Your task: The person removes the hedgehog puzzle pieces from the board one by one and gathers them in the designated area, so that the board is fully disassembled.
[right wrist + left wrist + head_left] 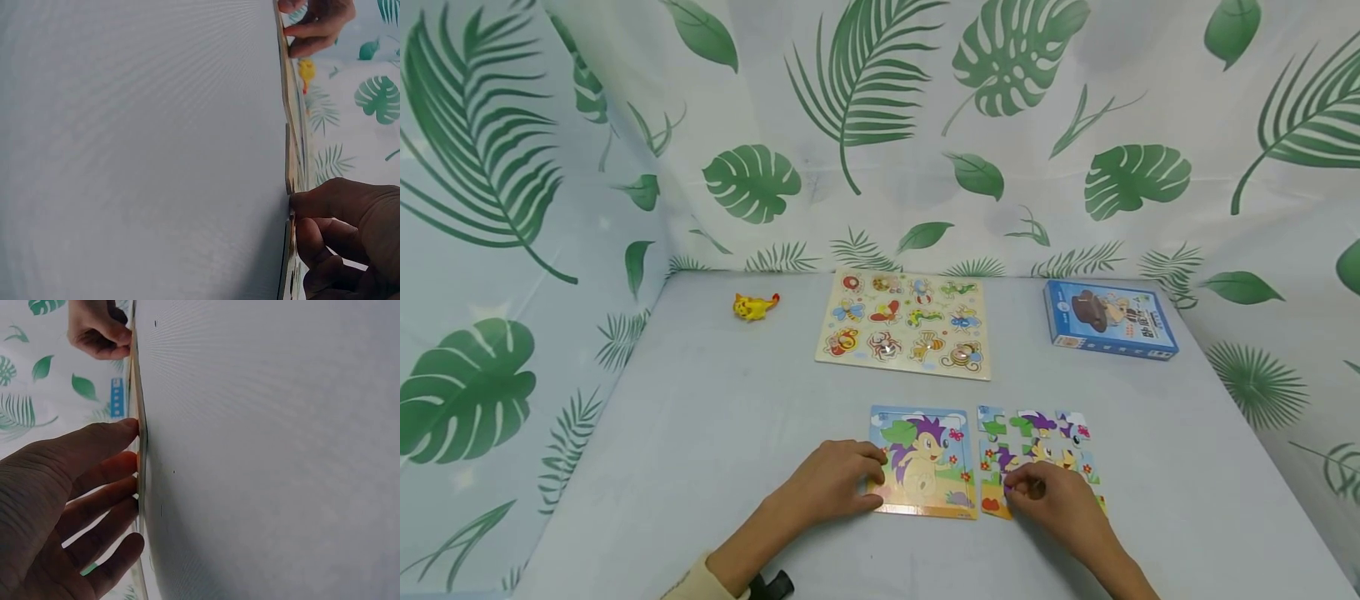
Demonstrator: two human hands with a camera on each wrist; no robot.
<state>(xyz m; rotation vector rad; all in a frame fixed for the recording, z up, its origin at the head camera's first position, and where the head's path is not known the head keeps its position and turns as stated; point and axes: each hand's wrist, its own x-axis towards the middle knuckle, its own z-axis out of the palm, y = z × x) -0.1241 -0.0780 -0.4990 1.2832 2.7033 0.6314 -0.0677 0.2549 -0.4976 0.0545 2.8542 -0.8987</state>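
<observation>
A square hedgehog picture board (925, 467) lies flat on the table. At its left edge rests my left hand (838, 477), thumb and fingertips touching the border; the left wrist view shows those fingers (100, 472) spread and only lightly bent. Just right of the board, hedgehog puzzle pieces (992, 425) are laid out in a square, with gaps between some. My right hand (1060, 504) is over their lower part, thumb and forefinger pinching a puzzle piece (1007, 490) with a purple patch. The hand hides several pieces beneath it.
Behind the picture board lies a wooden insect peg board (902, 323). A small yellow cat-like figure (756, 307) sits at the back left, a blue box (1108, 319) at the back right. Leaf-patterned cloth (880, 208) walls the table's back and sides.
</observation>
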